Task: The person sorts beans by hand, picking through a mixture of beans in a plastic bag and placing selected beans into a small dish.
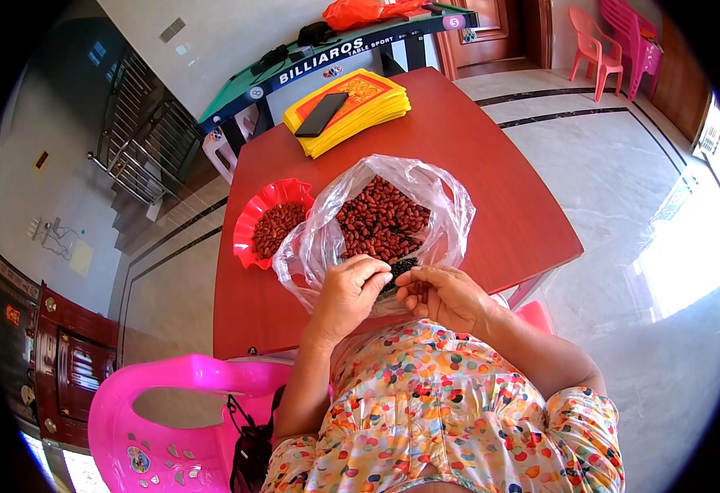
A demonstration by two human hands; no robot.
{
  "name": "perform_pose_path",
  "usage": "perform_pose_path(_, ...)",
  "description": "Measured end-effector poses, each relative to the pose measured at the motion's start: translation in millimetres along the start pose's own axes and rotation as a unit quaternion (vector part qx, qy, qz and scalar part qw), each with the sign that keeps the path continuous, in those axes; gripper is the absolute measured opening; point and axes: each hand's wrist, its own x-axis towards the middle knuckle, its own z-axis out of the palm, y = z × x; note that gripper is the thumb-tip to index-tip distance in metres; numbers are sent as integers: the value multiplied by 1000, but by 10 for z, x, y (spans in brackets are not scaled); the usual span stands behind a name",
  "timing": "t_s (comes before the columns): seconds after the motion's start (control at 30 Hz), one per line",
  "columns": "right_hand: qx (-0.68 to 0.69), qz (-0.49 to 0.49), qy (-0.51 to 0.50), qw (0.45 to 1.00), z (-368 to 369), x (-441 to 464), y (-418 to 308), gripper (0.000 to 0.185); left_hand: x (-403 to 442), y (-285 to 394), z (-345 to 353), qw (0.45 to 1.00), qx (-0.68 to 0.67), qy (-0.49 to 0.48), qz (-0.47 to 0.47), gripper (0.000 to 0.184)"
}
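working by the near edge of a red table (503, 193), the left hand (350, 289) and right hand (450, 297) are curled, thumbs closed toward fingers; what they pinch cannot be told. a clear plastic bag (453, 197) of red beans (382, 215) gapes open just beyond, a red bowl (246, 226) near the left edge, yellow papers (370, 103) toward the far edge.

A bag (452, 187) of seeds (384, 215) sits on the surface (512, 193), with a bowl (245, 226) of more seeds just left of it. Behind them lies a paper stack (370, 119), a phone (324, 113) on top. A billiards table (327, 67) stands beyond. The left hand (351, 289) and right hand (448, 297) are at the bag's near side.
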Motion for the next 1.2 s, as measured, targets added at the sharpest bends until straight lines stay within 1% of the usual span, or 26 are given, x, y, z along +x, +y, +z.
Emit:
perform_pose_path(0.1,-1,2,-1,1000,57,-22,3,29,5,117,15,999,-32,-8,11,10)
perform_pose_path(0.13,3,2,-1,1000,66,-26,6,28,1,164,15,999,-49,-20,-5,12)
perform_pose_path(0.27,13,6,-14,1000,51,-17,16,29,-2,94,42,995,-98,-2,-10,14)
perform_pose_path(0.33,10,19,6,1000,57,-24,4,29,15,-5,16,997,-71,29,-27,13)
perform_pose_path(0.37,10,18,6,1000,54,-24,2,29,9,-62,10,997,-71,29,-27,13)
perform_pose_path(0.43,21,18,16,999,43,-23,-1,29,-7,-192,4,998,26,42,-46,13)
perform_pose_path(0.5,22,15,15,1000,22,-11,6,29,-22,-243,1,997,38,27,-55,15)
perform_pose_path(0.57,23,13,14,1000,11,-3,12,29,-30,-232,5,995,70,-21,-75,17)
perform_pose_path(0.6,24,13,14,1000,9,-2,14,29,-37,-237,18,995,69,-21,-75,17)
perform_pose_path(0.67,25,12,15,999,0,3,18,28,-52,-261,51,990,111,-56,-64,18)
perform_pose_path(0.87,27,10,4,1000,-8,14,21,28,-54,-285,61,989,120,-63,-63,15)
perform_pose_path(0.93,13,11,24,1000,29,2,11,26,-54,-294,60,988,120,-67,-66,14)
perform_pose_path(1.07,16,11,22,1000,11,11,13,26,-55,-289,64,988,117,-65,-77,10)
perform_pose_path(1.13,26,11,-1,1000,-36,30,26,29,-53,-290,65,988,118,-65,-76,10)
perform_pose_path(1.2,25,12,-2,1000,-31,27,20,29,-54,-289,67,988,119,-64,-76,10)
